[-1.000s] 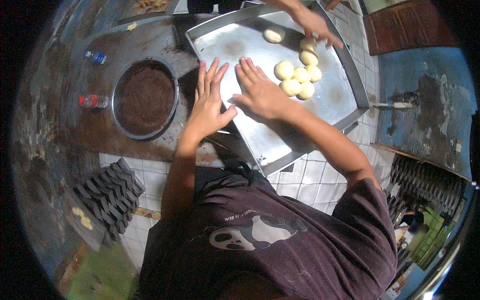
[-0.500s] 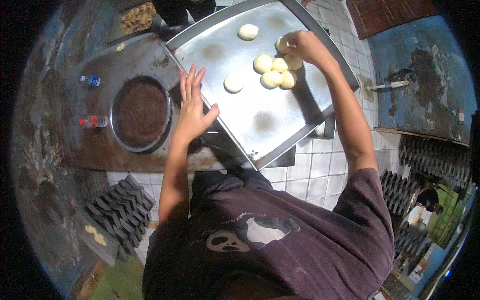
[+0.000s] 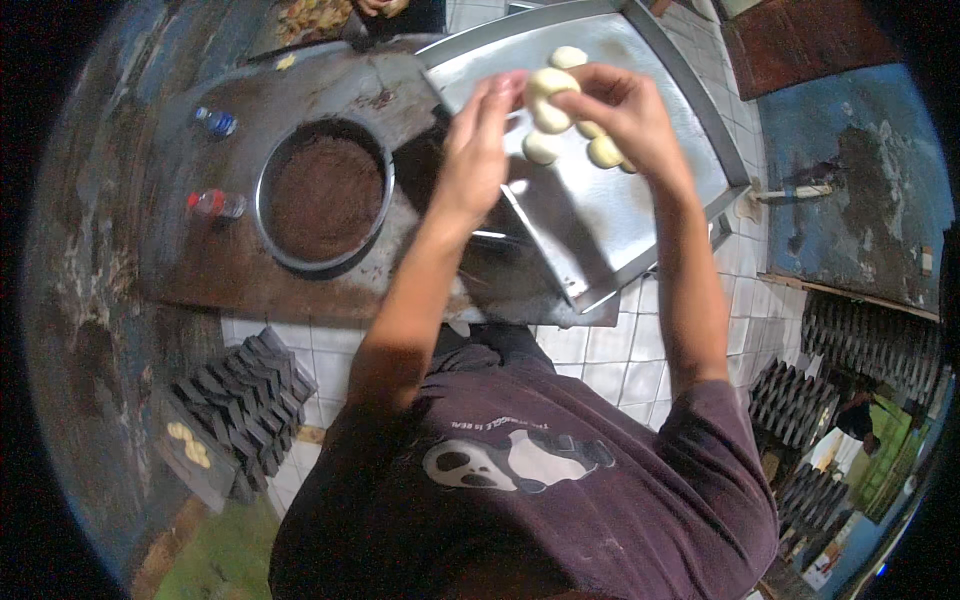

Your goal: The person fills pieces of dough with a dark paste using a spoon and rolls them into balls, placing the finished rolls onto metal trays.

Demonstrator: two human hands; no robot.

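Pale round dough balls (image 3: pixel 553 83) are pinched in my right hand (image 3: pixel 628 110), lifted above a large metal baking tray (image 3: pixel 650 205). Two of them appear to be held, one over the other. Close beside them on the left is my left hand (image 3: pixel 482 140), its fingers stretched out with the tips at the dough; whether they touch it I cannot tell. On the tray, one dough ball (image 3: pixel 569 57) lies behind my hands and another flattened one (image 3: pixel 540 149) sits in front of them. More dough (image 3: pixel 604 152) shows partly under my right hand.
Left of the tray, a round dark-bottomed pan (image 3: pixel 325 195) stands on the worn table (image 3: pixel 200 265). Beyond it are a blue-capped bottle (image 3: pixel 216 122) and a red-capped bottle (image 3: pixel 216 204). Another person's hand (image 3: pixel 384 6) shows at the top. Dark zigzag racks (image 3: pixel 245 400) stand at lower left.
My right hand has lifted dough balls from the cluster on the tray. My left hand has left the tray's edge and come up beside them. The view has shifted, so the table sits farther right.
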